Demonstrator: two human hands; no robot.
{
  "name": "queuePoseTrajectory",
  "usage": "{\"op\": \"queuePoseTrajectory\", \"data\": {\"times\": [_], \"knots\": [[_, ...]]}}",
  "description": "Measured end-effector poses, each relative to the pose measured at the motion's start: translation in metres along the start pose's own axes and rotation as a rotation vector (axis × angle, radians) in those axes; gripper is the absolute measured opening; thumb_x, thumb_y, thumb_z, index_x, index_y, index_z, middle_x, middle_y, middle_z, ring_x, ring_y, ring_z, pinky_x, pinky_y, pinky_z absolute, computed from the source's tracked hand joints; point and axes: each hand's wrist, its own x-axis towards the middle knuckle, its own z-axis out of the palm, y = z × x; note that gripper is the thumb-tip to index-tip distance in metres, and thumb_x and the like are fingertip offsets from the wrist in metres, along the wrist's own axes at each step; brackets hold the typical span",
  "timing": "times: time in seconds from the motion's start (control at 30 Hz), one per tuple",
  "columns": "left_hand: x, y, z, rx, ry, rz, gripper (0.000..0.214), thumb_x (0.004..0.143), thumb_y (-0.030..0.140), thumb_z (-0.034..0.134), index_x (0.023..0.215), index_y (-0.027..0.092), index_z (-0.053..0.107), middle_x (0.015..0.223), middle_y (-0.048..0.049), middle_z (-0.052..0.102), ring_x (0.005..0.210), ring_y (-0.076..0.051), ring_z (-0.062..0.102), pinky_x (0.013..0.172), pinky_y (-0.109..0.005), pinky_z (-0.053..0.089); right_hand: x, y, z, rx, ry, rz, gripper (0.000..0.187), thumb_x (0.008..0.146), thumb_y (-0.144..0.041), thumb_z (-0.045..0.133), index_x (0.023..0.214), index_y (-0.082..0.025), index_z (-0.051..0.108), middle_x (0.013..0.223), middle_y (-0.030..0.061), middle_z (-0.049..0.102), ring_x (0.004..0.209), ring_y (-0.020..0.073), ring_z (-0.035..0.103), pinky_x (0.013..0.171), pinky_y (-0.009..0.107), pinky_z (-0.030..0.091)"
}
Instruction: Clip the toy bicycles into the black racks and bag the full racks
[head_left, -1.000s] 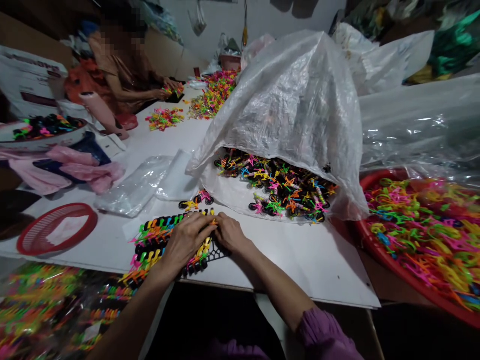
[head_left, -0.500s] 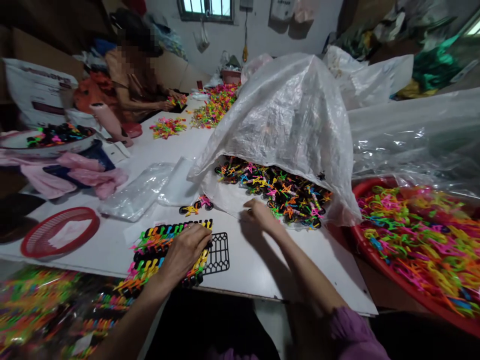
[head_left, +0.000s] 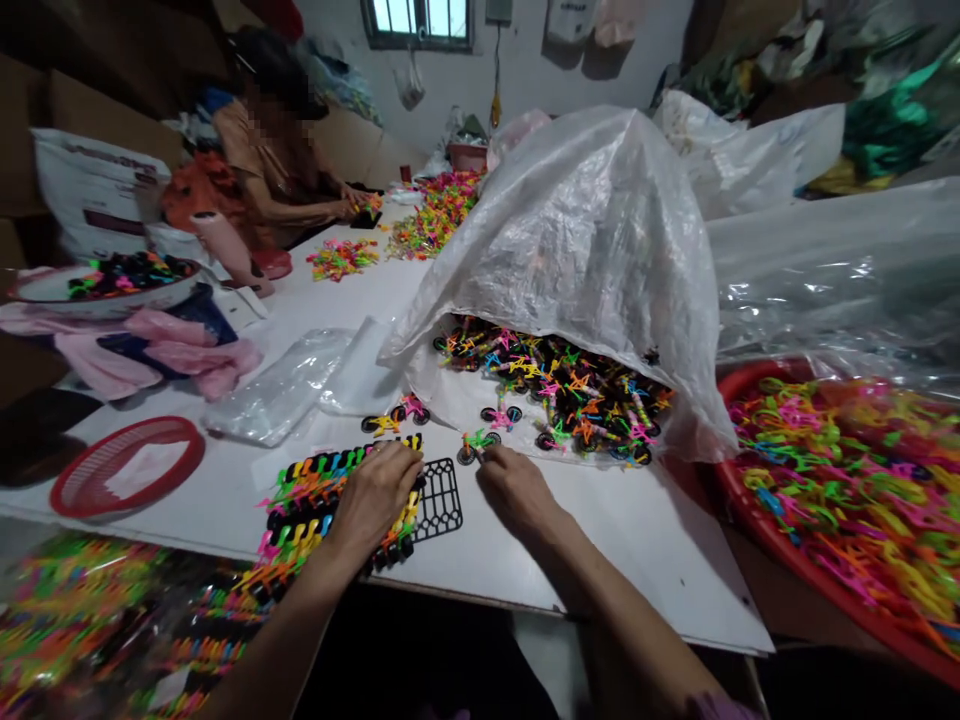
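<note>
Rows of small colourful toy bicycles [head_left: 300, 525] stand packed in a black plastic rack [head_left: 442, 500], whose right end shows bare grid. My left hand [head_left: 375, 495] lies over the right part of these rows, fingers curled down on the end bicycles; its fingertips are partly hidden. To the right, my right hand [head_left: 517, 485] pinches a toy bicycle with a green and orange frame [head_left: 478, 443] by its right side, just above the table. A pink toy bicycle [head_left: 500, 414] lies beyond it. Two more, a yellow one [head_left: 384, 424] and a pink one [head_left: 411, 407], lie behind the rack.
A white plastic sack [head_left: 577, 230] spills a heap of toy bicycles [head_left: 570, 385]. At right stands a red tub [head_left: 757, 480] of coloured parts. Clear bags [head_left: 285, 385] and a red basket [head_left: 127, 465] lie left. Across the table a person [head_left: 277, 160] handles small parts.
My right hand has drawn back from the sack's mouth toward the rack, bringing a green and orange toy bicycle. A pink one now lies before the heap. My left hand stays on the rack.
</note>
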Motion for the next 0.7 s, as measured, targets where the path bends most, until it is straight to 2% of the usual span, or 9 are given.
{"op": "queuePoseTrajectory", "data": {"times": [0.1,0.2,0.3,0.37,0.5,0.6,0.7], "knots": [[0.003,-0.002,0.002,0.024,0.017,0.007,0.017,0.089,0.024,0.044,0.082,0.016,0.057,0.078,-0.0048,0.059,0.078,-0.019,0.054,0.074,-0.032,0.043,-0.010,0.004,0.004,0.000,0.050,0.218,0.022,0.091,-0.027,0.037,0.099,-0.019,0.056,0.098,0.0075,0.057,0.088,0.0170,0.052,0.074,0.027,0.038],[0.004,-0.002,0.001,0.034,0.033,-0.004,0.017,0.089,0.024,0.045,0.081,0.016,0.058,0.079,-0.0049,0.059,0.079,-0.019,0.055,0.075,-0.032,0.042,0.003,0.004,0.006,-0.050,-0.026,0.381,0.020,0.085,-0.033,0.048,0.094,-0.016,0.056,0.089,0.0090,0.060,0.082,0.0190,0.056,0.068,0.027,0.038],[0.007,-0.002,0.001,0.043,0.018,-0.019,0.018,0.088,0.023,0.045,0.081,0.016,0.059,0.079,-0.0053,0.060,0.080,-0.019,0.055,0.076,-0.032,0.042,0.018,0.000,0.006,0.015,-0.060,0.464,0.020,0.083,-0.032,0.048,0.088,-0.015,0.057,0.083,0.0098,0.061,0.074,0.0197,0.057,0.063,0.027,0.037],[0.009,-0.002,0.001,0.059,0.007,-0.029,0.018,0.088,0.023,0.045,0.081,0.015,0.060,0.079,-0.0058,0.060,0.080,-0.020,0.055,0.076,-0.032,0.042,0.021,-0.005,0.007,0.213,-0.046,0.461,0.021,0.083,-0.034,0.047,0.080,-0.016,0.057,0.074,0.0062,0.061,0.066,0.0168,0.055,0.058,0.025,0.036],[0.013,0.001,-0.002,0.105,0.004,-0.060,0.019,0.088,0.022,0.044,0.084,0.015,0.061,0.081,-0.0069,0.061,0.081,-0.021,0.056,0.076,-0.033,0.044,0.007,-0.026,0.021,0.668,0.040,0.336,0.011,0.076,-0.027,0.050,0.079,-0.017,0.054,0.065,-0.0017,0.057,0.055,0.0103,0.048,0.051,0.020,0.033],[0.006,0.012,-0.014,0.144,0.055,-0.037,0.019,0.088,0.022,0.043,0.093,0.014,0.060,0.090,-0.0086,0.062,0.089,-0.022,0.055,0.082,-0.036,0.043,-0.004,-0.046,0.040,0.785,0.101,0.328,0.013,0.078,-0.027,0.046,0.076,-0.017,0.054,0.064,-0.0015,0.055,0.055,0.0104,0.047,0.051,0.020,0.034],[-0.015,0.028,-0.024,0.107,0.079,0.012,0.020,0.090,0.022,0.041,0.099,0.016,0.058,0.093,-0.0075,0.063,0.090,-0.021,0.056,0.085,-0.036,0.043,-0.006,-0.056,0.053,0.822,0.168,0.331,0.016,0.080,-0.027,0.044,0.079,-0.016,0.055,0.070,0.0007,0.056,0.061,0.0119,0.050,0.054,0.021,0.037]]}}
